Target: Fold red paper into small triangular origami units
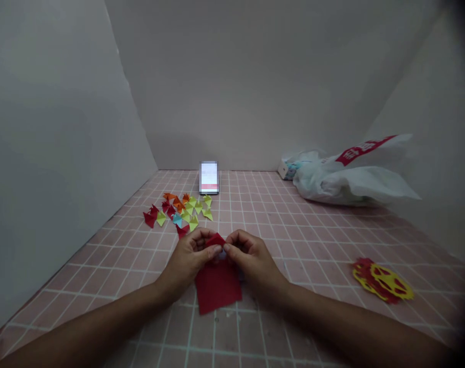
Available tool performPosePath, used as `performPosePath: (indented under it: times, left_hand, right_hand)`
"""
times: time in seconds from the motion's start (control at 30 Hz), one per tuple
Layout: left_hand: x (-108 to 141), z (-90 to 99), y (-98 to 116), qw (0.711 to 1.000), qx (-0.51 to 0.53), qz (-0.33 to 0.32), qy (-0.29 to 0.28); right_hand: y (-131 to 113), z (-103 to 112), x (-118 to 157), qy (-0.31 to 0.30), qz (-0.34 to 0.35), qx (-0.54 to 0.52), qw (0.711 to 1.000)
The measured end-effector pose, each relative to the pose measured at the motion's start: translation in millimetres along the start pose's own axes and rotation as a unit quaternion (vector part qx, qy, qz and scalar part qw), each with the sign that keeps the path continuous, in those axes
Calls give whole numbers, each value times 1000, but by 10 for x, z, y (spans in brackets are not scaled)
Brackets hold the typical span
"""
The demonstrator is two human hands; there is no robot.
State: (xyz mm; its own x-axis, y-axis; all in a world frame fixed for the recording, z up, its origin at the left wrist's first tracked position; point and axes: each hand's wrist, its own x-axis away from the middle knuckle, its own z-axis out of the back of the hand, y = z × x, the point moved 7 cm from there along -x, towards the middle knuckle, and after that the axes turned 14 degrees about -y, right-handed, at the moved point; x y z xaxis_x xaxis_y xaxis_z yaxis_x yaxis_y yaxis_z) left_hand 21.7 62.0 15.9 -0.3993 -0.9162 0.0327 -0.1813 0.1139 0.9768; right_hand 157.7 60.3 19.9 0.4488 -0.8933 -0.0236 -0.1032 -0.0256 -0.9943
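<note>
A small folded piece of red paper [216, 239] is pinched between my two hands near the middle of the view. My left hand [192, 255] grips its left side with thumb and fingers. On the right side, the thumb and fingers of my right hand [251, 255] close on its edge. Below them a flat red paper square [218, 287] lies on the checked pink surface [171, 332], its upper part partly hidden by my hands. Just beyond my left hand is a cluster of small folded papers in yellow [194, 223], red [149, 219], orange [178, 205] and blue [177, 220].
A lit phone [209, 178] stands upright near the back wall. At the back right lies a white plastic bag [332, 181] beside a small box [286, 169]. Yellow and red cut-out shapes [391, 281] lie at the right. Pale walls enclose the left, back and right.
</note>
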Motion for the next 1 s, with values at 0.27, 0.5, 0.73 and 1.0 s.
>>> performPosePath:
  times: [0.27,0.5,0.73,1.0]
  left_hand:
    - [31,-14,78,999,-2,-30,19]
    - [23,-18,51,1000,-26,-6,4]
    - [7,-30,45,999,-31,15,-1]
    - [0,-25,55,999,-31,29,7]
  right_hand:
    - [8,1,-1,3,8,8,1000]
    - [75,-35,-22,-28,-19,-17,999]
    - [137,-26,-42,-34,-29,-57,997]
    - [119,-9,-24,-46,-30,-36,998]
